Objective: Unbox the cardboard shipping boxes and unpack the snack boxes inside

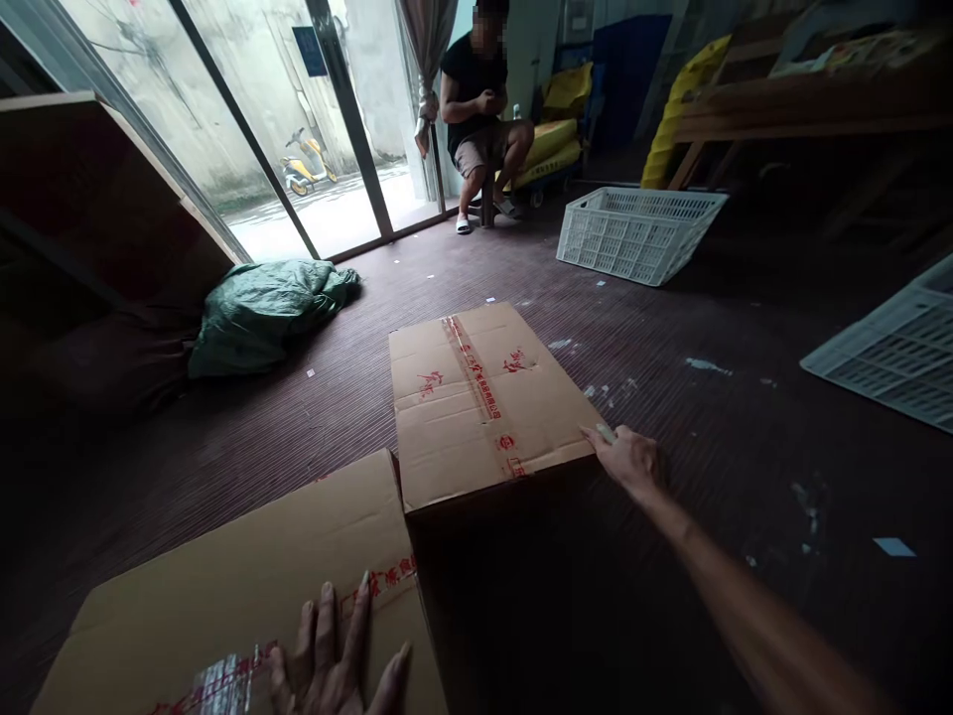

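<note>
My left hand [335, 660] lies with its fingers spread on top of a cardboard box [245, 556] sealed with red-printed tape. Farther ahead, a second cardboard box [439, 437] stands with its corner close to the first one. Red printing and a strip of printed tape run along its top. At that box's near right corner is my right hand [632, 459], fingers closed, index finger against the edge. A small pale greenish thing shows between its fingers, too small to name.
A white plastic crate [632, 238] sits ahead right, another crate [893, 343] at the right edge. A green sack [260, 308] lies left by the glass doors. A person [483, 109] sits on a stool at the back. Paper scraps dot the floor [715, 477].
</note>
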`<state>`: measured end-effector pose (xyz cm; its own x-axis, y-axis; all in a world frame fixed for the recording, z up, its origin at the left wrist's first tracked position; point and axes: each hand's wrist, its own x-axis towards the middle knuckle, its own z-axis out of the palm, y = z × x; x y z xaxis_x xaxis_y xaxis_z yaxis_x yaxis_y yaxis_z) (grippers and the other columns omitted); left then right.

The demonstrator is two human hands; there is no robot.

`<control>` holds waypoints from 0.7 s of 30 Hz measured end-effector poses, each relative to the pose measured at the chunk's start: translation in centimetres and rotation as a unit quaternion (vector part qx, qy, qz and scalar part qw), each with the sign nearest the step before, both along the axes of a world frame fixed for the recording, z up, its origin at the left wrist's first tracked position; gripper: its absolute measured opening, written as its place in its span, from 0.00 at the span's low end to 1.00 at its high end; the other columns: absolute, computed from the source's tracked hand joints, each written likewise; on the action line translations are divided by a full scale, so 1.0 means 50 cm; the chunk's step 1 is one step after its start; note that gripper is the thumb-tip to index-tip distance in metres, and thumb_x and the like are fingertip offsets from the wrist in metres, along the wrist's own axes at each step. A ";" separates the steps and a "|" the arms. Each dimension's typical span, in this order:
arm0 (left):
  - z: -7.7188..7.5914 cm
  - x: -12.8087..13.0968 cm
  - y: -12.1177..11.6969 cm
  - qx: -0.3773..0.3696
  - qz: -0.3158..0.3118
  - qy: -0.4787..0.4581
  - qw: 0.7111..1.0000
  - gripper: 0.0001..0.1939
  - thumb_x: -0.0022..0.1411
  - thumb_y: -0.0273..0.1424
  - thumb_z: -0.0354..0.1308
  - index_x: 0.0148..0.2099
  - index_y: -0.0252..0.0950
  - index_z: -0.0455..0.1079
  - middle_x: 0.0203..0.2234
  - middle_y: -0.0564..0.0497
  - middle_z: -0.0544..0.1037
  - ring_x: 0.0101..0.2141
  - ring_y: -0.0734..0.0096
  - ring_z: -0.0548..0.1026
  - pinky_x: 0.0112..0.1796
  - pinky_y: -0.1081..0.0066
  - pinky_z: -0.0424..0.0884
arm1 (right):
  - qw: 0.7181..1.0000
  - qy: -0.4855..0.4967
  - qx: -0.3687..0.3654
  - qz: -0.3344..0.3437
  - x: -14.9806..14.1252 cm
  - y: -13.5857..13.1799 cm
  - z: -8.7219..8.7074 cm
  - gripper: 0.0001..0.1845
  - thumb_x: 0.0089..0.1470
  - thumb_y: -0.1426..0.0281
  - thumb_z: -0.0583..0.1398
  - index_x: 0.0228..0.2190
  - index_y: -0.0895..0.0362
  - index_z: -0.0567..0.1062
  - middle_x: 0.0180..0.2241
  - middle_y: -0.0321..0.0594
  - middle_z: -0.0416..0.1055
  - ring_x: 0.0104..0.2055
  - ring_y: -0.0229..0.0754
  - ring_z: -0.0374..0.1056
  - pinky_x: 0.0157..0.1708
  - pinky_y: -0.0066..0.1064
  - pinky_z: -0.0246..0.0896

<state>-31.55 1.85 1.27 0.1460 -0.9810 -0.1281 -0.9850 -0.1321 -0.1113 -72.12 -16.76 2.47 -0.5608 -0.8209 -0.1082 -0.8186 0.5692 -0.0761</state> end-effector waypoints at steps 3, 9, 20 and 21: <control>-0.013 0.002 -0.002 -0.015 0.009 -0.001 1.000 0.36 0.57 0.51 0.49 0.65 0.43 0.56 0.66 0.46 0.48 0.66 0.54 0.42 0.61 0.48 0.32 | 1.000 -0.015 -0.002 -0.018 0.010 0.017 0.006 0.31 0.55 0.45 0.52 0.35 0.61 0.76 0.33 0.56 0.75 0.38 0.53 0.72 0.32 0.34 0.61; -0.013 0.003 -0.004 -0.038 -0.012 -0.002 0.999 0.35 0.59 0.50 0.47 0.66 0.43 0.54 0.66 0.45 0.48 0.65 0.54 0.42 0.61 0.46 0.32 | 0.998 -0.057 -0.007 -0.041 -0.011 -0.004 0.008 0.33 0.53 0.43 0.53 0.35 0.60 0.77 0.35 0.57 0.74 0.38 0.55 0.72 0.31 0.36 0.61; 0.032 0.013 -0.014 -0.004 -0.011 0.157 0.987 0.34 0.61 0.50 0.49 0.67 0.47 0.51 0.66 0.43 0.48 0.66 0.50 0.42 0.61 0.44 0.30 | 0.961 -0.134 -0.012 0.240 0.355 0.213 0.077 0.17 0.63 0.64 0.50 0.43 0.57 0.75 0.44 0.48 0.72 0.43 0.44 0.71 0.39 0.29 0.61; 0.037 0.023 -0.006 0.000 -0.014 0.176 0.984 0.33 0.62 0.48 0.48 0.67 0.46 0.51 0.66 0.43 0.48 0.66 0.52 0.43 0.61 0.46 0.33 | 0.955 -0.161 0.045 0.244 0.406 0.240 0.074 0.20 0.64 0.62 0.48 0.39 0.56 0.77 0.41 0.48 0.74 0.42 0.45 0.71 0.38 0.30 0.61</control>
<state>-30.40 1.53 3.14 0.0658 -0.9840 -0.1658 -0.9659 -0.1045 0.2369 -51.81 -4.74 6.19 -0.0390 -0.9556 -0.2921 -0.9305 0.1412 -0.3378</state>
